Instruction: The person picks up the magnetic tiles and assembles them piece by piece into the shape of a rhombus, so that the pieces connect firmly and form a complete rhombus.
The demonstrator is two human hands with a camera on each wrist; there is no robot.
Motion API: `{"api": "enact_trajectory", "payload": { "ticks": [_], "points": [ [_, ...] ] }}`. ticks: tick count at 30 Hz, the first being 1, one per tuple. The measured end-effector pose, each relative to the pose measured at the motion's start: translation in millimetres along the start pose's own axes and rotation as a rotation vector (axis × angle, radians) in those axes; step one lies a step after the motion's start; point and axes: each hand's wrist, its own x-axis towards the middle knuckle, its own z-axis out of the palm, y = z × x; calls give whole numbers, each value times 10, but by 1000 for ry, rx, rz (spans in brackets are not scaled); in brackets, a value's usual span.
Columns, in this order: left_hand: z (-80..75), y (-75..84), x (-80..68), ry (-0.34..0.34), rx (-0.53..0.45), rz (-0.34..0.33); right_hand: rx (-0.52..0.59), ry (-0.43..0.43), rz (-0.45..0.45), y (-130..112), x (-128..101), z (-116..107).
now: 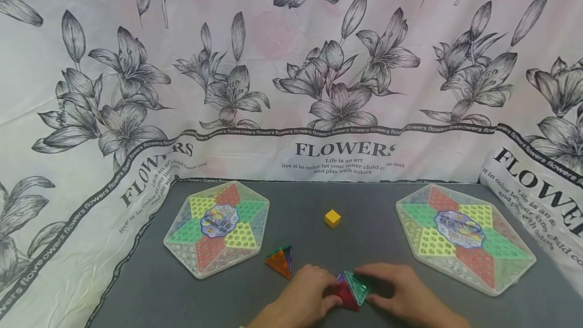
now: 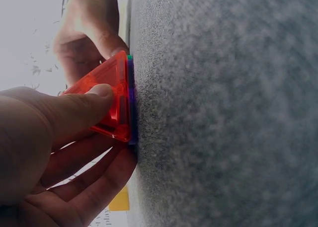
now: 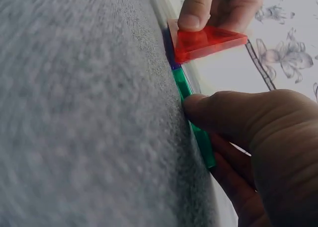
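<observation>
The purple tile [image 2: 131, 100] is the hardest thing to make out: it is mostly hidden by the red tile [image 1: 348, 299], and from the left wrist only its narrow edge shows. The head view cuts off both forearms at the bottom. In this view, the far fingertips of the left hand [image 1: 310, 287] are covered by the hand itself, and the writing on the two game boards [image 1: 213, 229] [image 1: 466, 239] is too small to read.

The red tile is pinched in the left hand, with the thumb flat on its face and other fingers beneath and behind. The green tile [image 1: 358, 288] lies low at the desk [image 1: 300, 206], right beside the red one, between the thumb and the fingers of the right hand [image 1: 403, 285], which hold it from two sides with only a small opening. An orange tile [image 1: 278, 264] lies near the left hand; a yellow cube [image 1: 332, 219] stands farther back.
</observation>
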Motion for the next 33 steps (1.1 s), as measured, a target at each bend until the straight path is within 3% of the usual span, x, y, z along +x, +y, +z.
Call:
{"api": "enact_trajectory", "payload": {
  "ticks": [6, 13, 17, 20, 26, 33],
  "points": [
    [24, -20, -10, 33, 27, 33, -11, 25, 7, 26, -10, -11],
    [16, -23, 0, 10, -11, 9, 31, 47, 18, 40, -23, 13],
    [10, -24, 1, 9, -28, 10, 110, 98, 86, 1, -18, 26],
    [0, -21, 1, 5, -47, 4, 232, 135, 129, -44, -4, 46],
    [-3, -13, 2, 12, -44, 7, 460, 131, 100, -118, 30, 147],
    [-3, -7, -12, 34, -32, 23, 438, 112, 133, -128, 28, 214]
  ]
}}
